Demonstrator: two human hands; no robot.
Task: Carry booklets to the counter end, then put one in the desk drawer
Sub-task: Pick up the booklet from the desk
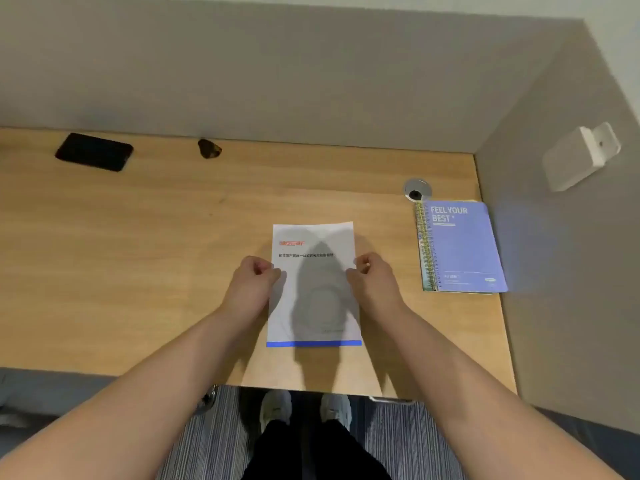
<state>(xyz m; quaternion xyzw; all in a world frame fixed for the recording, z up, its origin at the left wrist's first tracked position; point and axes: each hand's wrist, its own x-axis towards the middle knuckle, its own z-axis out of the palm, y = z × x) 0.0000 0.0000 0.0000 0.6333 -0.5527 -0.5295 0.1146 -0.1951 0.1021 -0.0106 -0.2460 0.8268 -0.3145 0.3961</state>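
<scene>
A white booklet (313,299) with a red logo and a blue strip along its near edge lies flat on the wooden desk (138,254), straight in front of me. My left hand (252,282) pinches its left edge with curled fingers. On the opposite edge my right hand (372,278) pinches it the same way. A shadow falls across the cover. I cannot tell whether it is one booklet or a thin stack. No drawer shows in this view.
A purple spiral notebook (460,247) lies at the desk's right end by the grey partition (554,271). A cable grommet (417,189) sits behind it. A black phone (94,151) and a small dark object (209,148) rest near the back wall. A white box (581,161) hangs on the partition.
</scene>
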